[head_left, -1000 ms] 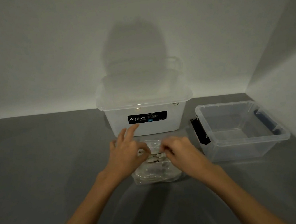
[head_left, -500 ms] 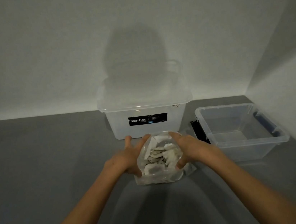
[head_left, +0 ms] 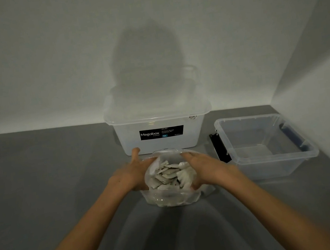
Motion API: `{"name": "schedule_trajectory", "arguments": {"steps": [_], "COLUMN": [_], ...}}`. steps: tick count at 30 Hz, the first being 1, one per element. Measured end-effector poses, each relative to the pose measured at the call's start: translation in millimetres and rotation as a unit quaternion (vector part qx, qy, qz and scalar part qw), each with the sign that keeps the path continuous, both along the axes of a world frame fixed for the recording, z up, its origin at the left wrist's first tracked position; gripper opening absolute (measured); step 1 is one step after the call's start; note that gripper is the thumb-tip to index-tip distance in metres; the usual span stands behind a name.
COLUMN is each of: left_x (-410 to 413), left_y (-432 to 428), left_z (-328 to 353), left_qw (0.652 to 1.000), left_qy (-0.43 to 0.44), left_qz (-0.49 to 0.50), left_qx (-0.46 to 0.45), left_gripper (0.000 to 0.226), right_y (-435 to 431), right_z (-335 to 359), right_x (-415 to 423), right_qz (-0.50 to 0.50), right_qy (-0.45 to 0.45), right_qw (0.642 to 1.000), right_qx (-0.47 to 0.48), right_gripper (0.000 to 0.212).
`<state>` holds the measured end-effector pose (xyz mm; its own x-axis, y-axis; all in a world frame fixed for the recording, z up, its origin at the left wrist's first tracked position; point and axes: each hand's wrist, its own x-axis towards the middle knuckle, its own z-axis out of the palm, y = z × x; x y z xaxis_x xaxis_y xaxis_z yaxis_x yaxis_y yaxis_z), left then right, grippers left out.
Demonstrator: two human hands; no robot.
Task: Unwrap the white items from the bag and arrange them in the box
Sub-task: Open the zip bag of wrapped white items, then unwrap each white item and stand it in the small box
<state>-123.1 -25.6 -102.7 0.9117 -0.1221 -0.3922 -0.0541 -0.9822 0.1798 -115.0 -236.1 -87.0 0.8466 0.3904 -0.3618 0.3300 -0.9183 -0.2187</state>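
A clear plastic bag [head_left: 170, 199] stands on the grey table in front of me, its mouth spread wide. Inside lie several white wrapped items [head_left: 171, 175] in a loose heap. My left hand [head_left: 129, 174] grips the bag's left edge, thumb pointing up and away. My right hand [head_left: 202, 167] grips the bag's right edge, fingers curled round the plastic. A low clear box [head_left: 267, 145] with dark blue latches sits open to the right of the bag, nothing visible inside.
A taller translucent storage box [head_left: 158, 125] with a black Megabox label and a lid stands against the back wall, just behind the bag. A wall closes off the right side beyond the low box. Bare grey table stretches to the left.
A second ago both hands pinched the shut top of the bag. They have pulled apart, spreading the mouth wide and showing the white items; now each holds one side.
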Motion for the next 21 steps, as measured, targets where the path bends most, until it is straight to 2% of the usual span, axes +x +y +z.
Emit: {"name": "schedule_trajectory", "arguments": {"steps": [3,7,8,13,17,21], "left_x": [-2,0,-1,-6,-9,-8], "left_y": [-4,-4,-4,-9,-12,-17], "left_z": [-3,-7,-6,10,22,28], "left_qw": [1.0,0.997,0.996,0.984,0.964,0.941], "left_qy": [0.001,0.011,0.006,-0.084,-0.172,-0.223], "left_qz": [-0.01,-0.034,-0.041,-0.034,-0.035,-0.046], "left_qx": [-0.023,-0.073,-0.082,-0.153,-0.201,-0.248], "left_gripper": [0.094,0.088,0.083,0.064,0.048,0.033], "right_y": [1,8,9,12,13,10], "right_z": [7,7,6,-8,-11,-11], "right_x": [7,16,17,17,14,9], "right_qz": [-0.004,-0.019,-0.02,-0.012,0.0,0.012], "right_qy": [0.007,-0.065,-0.092,-0.168,-0.189,-0.169], "right_qw": [1.0,0.997,0.994,0.984,0.981,0.985], "right_qx": [-0.008,0.038,0.049,0.061,0.039,0.042], "right_gripper": [0.085,0.038,0.032,0.03,0.023,0.022]}}
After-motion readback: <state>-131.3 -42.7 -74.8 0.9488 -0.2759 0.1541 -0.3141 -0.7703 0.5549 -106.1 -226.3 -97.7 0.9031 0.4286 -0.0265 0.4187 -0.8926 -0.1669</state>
